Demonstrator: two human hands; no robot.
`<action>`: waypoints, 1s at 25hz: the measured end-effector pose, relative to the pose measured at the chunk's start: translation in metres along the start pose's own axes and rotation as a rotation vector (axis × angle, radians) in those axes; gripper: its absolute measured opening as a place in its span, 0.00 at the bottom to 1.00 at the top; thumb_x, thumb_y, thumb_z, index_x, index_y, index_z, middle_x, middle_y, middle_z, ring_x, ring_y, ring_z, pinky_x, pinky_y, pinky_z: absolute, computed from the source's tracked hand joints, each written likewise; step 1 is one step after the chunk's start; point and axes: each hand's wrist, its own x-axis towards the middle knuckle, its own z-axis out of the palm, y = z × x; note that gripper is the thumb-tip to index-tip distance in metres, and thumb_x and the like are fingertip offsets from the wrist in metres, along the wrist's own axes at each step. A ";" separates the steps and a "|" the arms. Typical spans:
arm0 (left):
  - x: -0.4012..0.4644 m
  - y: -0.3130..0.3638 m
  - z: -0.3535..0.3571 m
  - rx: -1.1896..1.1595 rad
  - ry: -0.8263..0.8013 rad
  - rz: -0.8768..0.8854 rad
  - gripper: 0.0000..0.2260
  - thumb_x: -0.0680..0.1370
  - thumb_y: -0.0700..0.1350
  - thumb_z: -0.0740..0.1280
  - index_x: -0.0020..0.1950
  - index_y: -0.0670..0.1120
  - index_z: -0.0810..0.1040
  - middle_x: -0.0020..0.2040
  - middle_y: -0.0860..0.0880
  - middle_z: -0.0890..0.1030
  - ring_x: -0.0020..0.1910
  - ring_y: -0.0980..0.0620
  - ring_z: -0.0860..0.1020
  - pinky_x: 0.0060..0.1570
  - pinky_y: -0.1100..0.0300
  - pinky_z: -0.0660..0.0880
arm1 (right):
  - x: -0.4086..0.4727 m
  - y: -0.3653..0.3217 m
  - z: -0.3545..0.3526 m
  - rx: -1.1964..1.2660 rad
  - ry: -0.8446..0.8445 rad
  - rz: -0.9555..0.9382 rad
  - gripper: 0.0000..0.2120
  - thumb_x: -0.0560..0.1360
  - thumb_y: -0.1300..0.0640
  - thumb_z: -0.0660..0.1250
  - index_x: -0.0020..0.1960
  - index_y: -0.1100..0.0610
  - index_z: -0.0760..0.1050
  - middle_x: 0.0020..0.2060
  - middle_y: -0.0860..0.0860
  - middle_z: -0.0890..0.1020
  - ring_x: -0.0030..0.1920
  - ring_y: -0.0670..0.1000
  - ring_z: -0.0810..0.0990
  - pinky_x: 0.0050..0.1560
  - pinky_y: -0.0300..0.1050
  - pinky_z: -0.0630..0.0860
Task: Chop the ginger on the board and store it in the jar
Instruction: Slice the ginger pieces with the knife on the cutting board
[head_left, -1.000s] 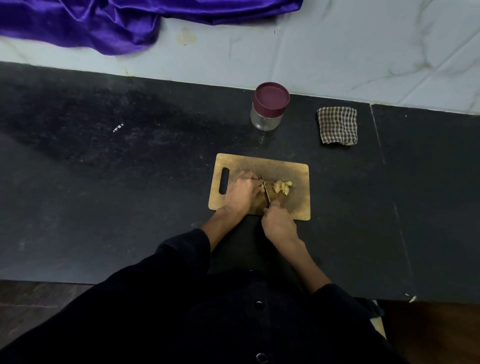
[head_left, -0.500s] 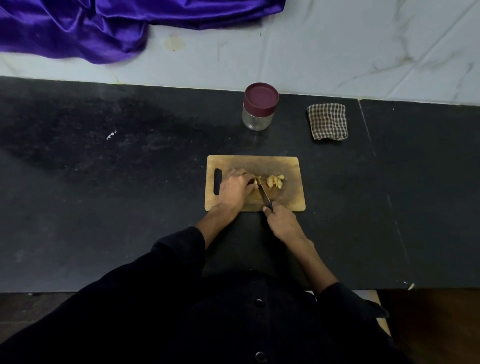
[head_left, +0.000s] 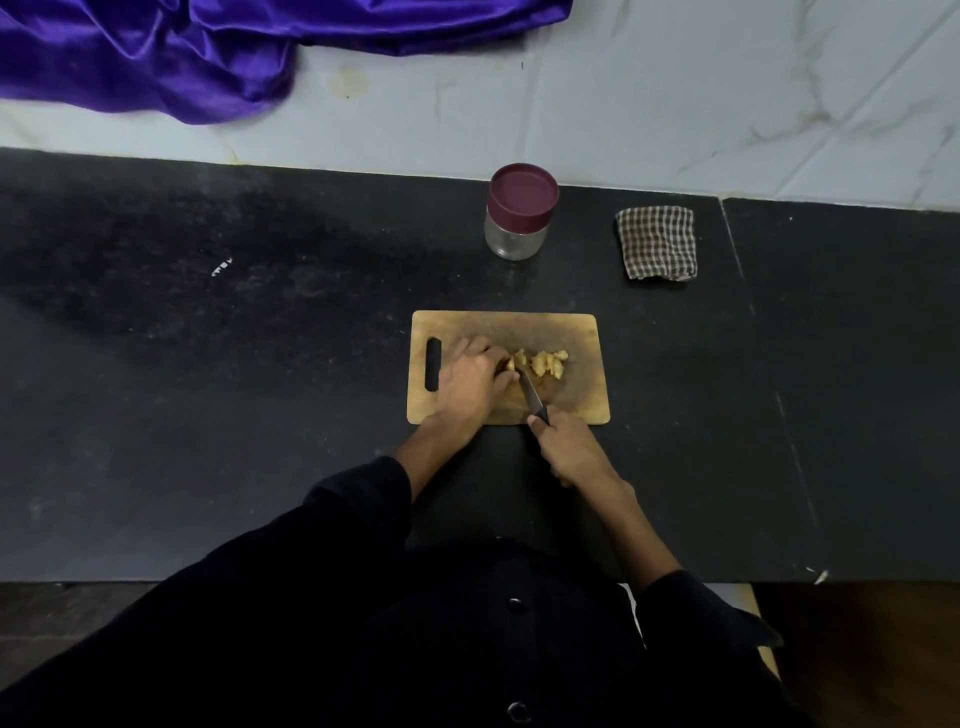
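Pale yellow ginger (head_left: 545, 362) chunks on board (head_left: 571, 332), left hand (head_left: 470, 379) pinching, right hand (head_left: 571, 452) gripping knife (head_left: 531, 391)

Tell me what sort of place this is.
Probably a home kitchen: a dark stone counter against a pale tiled wall, a wooden chopping board with ginger, and a lidded jar.

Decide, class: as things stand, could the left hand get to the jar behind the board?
Probably yes. The jar stands apart beyond the chopping board with bare counter between. But the left hand is now holding ginger, so it must let go first.
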 end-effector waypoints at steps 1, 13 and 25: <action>-0.001 -0.002 0.001 -0.008 0.007 0.000 0.11 0.78 0.49 0.66 0.57 0.47 0.80 0.57 0.49 0.75 0.62 0.49 0.70 0.56 0.52 0.73 | 0.000 0.000 0.000 -0.003 0.000 -0.004 0.10 0.83 0.47 0.56 0.54 0.53 0.71 0.46 0.55 0.77 0.44 0.55 0.77 0.40 0.50 0.76; -0.005 -0.005 0.006 -0.139 0.043 -0.058 0.08 0.76 0.45 0.69 0.54 0.46 0.82 0.53 0.49 0.77 0.56 0.50 0.74 0.50 0.54 0.76 | -0.011 0.003 0.005 0.410 -0.044 0.107 0.09 0.83 0.49 0.57 0.49 0.54 0.69 0.31 0.52 0.72 0.24 0.49 0.69 0.24 0.41 0.66; -0.003 -0.006 0.007 -0.158 0.021 -0.055 0.12 0.73 0.46 0.73 0.55 0.45 0.81 0.55 0.48 0.77 0.56 0.50 0.74 0.53 0.51 0.77 | -0.015 0.000 0.005 0.202 0.025 -0.007 0.11 0.83 0.49 0.56 0.52 0.56 0.70 0.41 0.56 0.76 0.28 0.51 0.74 0.23 0.43 0.69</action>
